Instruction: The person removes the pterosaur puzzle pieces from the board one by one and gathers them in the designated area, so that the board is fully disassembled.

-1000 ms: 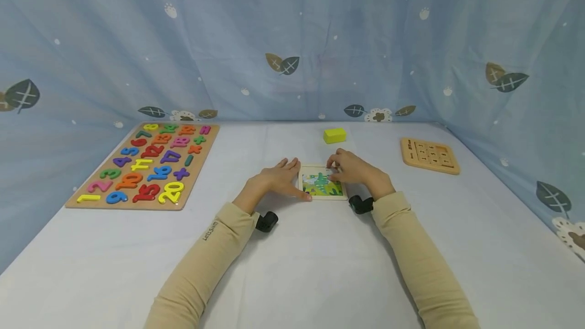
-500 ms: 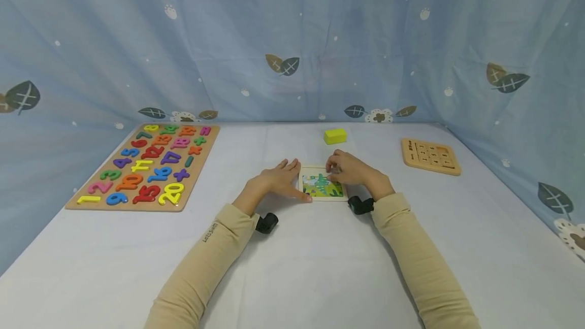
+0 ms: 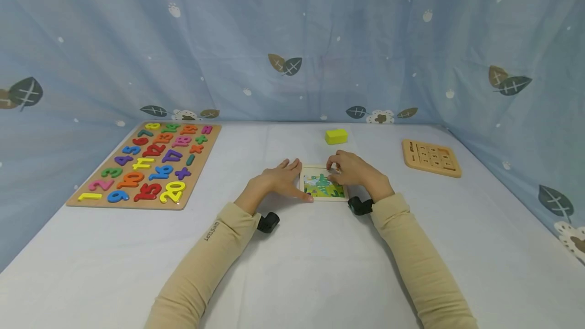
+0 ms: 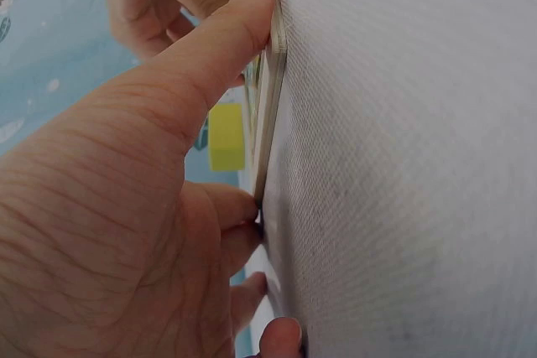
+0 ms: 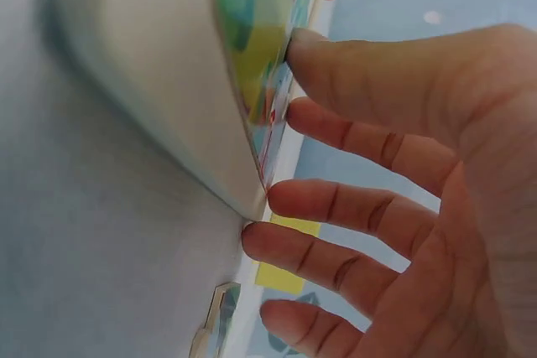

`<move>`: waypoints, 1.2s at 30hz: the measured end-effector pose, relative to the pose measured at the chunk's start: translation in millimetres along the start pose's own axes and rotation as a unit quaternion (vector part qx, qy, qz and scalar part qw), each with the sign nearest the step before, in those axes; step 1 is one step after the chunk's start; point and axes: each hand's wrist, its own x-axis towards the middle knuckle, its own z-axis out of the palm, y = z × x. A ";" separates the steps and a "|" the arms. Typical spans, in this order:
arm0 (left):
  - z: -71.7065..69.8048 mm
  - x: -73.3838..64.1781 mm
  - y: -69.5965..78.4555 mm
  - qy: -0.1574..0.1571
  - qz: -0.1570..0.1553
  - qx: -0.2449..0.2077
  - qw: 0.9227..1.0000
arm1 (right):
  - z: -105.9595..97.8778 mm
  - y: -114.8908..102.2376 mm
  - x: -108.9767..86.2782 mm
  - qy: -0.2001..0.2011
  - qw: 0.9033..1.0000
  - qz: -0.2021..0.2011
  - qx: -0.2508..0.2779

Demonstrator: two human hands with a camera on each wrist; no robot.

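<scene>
A small framed jigsaw puzzle [image 3: 315, 190] with a green picture lies flat on the white cloth. My left hand [image 3: 276, 181] rests at its left side with fingers spread. The left thumb [image 4: 252, 7] presses the near corner of the pale wooden frame [image 4: 268, 115], and the index fingertip touches the far corner. Over the upper right of the picture, my right hand [image 3: 355, 170] bends down with thumb and index fingertip around a puzzle piece [image 5: 273, 127], partly covered by the fingers. In the right wrist view its other fingers reach along the frame's edge.
A large wooden board [image 3: 195, 179] with colourful numbers lies at the left. A yellow-green block [image 3: 336, 136] stands behind the puzzle. Further right is a small wooden number board [image 3: 431, 158]. A blue patterned curtain [image 3: 237, 39] closes off the back and sides.
</scene>
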 end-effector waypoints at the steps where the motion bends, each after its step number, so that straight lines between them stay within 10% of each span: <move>1: -0.1 -0.3 0.3 -0.001 -0.001 -0.001 1.000 | 0.2 0.3 -0.1 0.000 1.000 -0.002 0.000; 36: -1.6 1.3 2.0 -0.016 -0.007 0.006 1.000 | 0.5 8.0 4.0 -0.042 0.999 0.000 -0.018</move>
